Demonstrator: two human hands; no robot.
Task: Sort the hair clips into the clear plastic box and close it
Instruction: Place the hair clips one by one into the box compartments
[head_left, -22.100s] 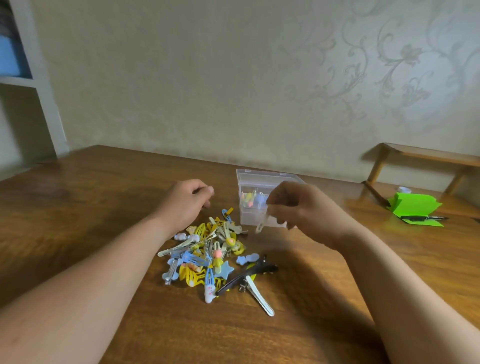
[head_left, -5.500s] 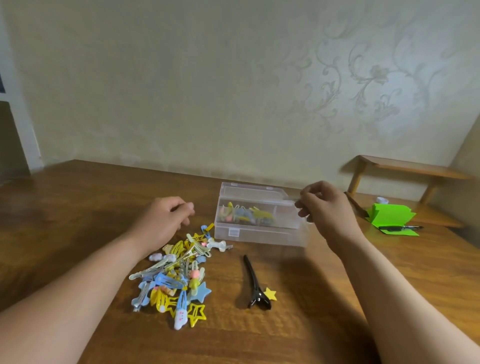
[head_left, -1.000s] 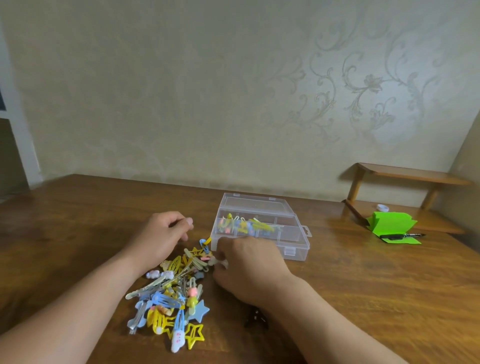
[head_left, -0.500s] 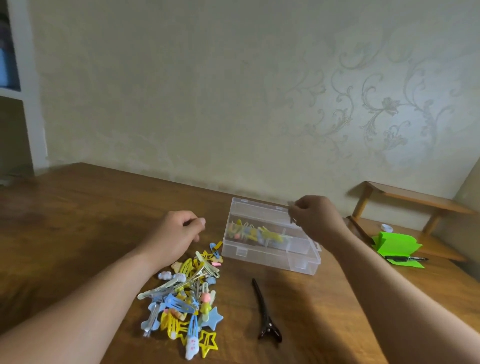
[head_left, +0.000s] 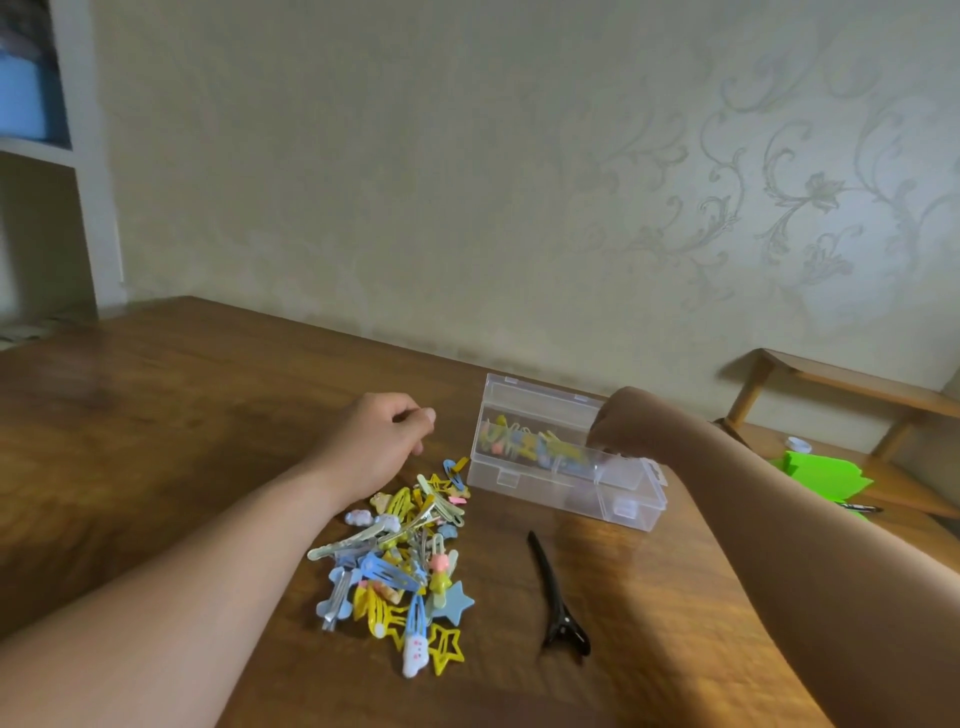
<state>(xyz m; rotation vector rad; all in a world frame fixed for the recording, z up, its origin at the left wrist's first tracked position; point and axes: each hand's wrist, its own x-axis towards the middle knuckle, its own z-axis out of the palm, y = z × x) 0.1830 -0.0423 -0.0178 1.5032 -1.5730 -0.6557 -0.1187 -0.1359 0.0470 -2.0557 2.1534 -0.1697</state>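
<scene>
A clear plastic box (head_left: 608, 499) stands open on the wooden table (head_left: 156, 415), its lid tilted up behind it. Yellow, blue and pink hair clips fill its left compartment (head_left: 524, 447). My right hand (head_left: 631, 423) hangs over the box's middle with the fingers pointing down into it; the fingertips are hidden, so any clip in them is unseen. My left hand (head_left: 382, 441) rests loosely curled on the table, holding nothing, just behind a pile of colourful hair clips (head_left: 400, 561). A long black clip (head_left: 556, 597) lies alone to the pile's right.
Green paper (head_left: 826, 473) with a pen (head_left: 857, 507) lies at the right, near a low wooden shelf (head_left: 852, 379) against the wall. A white shelving unit (head_left: 78, 156) stands at the far left.
My right hand picked a clip from the pile a second ago, carried it over the box and has now dropped lower into it. The left hand has stayed put.
</scene>
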